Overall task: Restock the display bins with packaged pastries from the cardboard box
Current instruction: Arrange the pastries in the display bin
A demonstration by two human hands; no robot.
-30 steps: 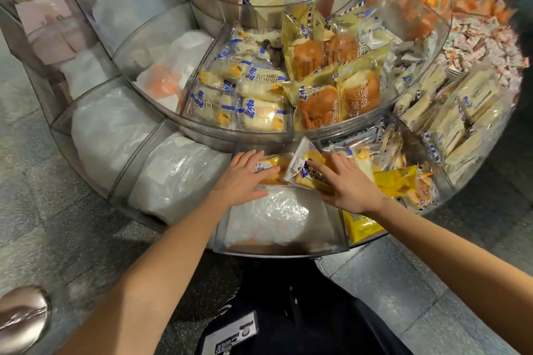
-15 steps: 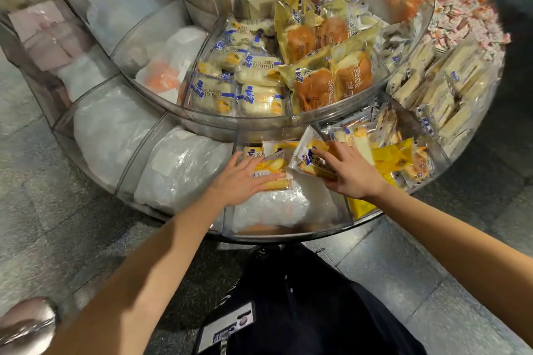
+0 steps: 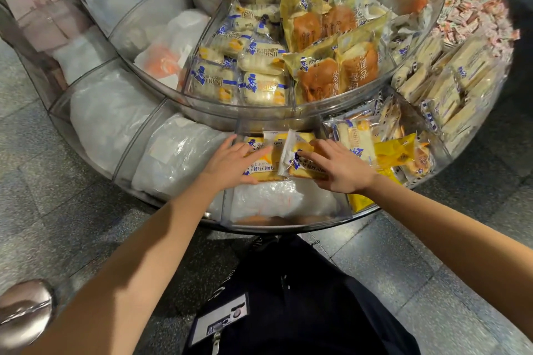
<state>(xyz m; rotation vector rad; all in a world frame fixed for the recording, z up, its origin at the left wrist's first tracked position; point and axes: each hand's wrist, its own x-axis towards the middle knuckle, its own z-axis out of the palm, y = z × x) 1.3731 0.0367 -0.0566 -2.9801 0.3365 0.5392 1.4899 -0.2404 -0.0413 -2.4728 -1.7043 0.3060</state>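
Two pastry packets lie side by side in the front bin [image 3: 343,204].
The left hand [image 3: 230,163] presses the left packet [image 3: 264,171] with straight, slightly spread fingers; the right hand [image 3: 341,168] does so on the right packet [image 3: 291,150].

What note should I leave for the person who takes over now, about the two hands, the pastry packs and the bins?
Left hand: open, lying flat on the left pack.
Right hand: open, fingers lying on the right pack.
Both packs lie side by side at the back of the front bin, on a white bag.
Done: these two packs are in the bin.
Left: the front bin has much room, and the bins to its left show only white bags. The cardboard box is not in view.
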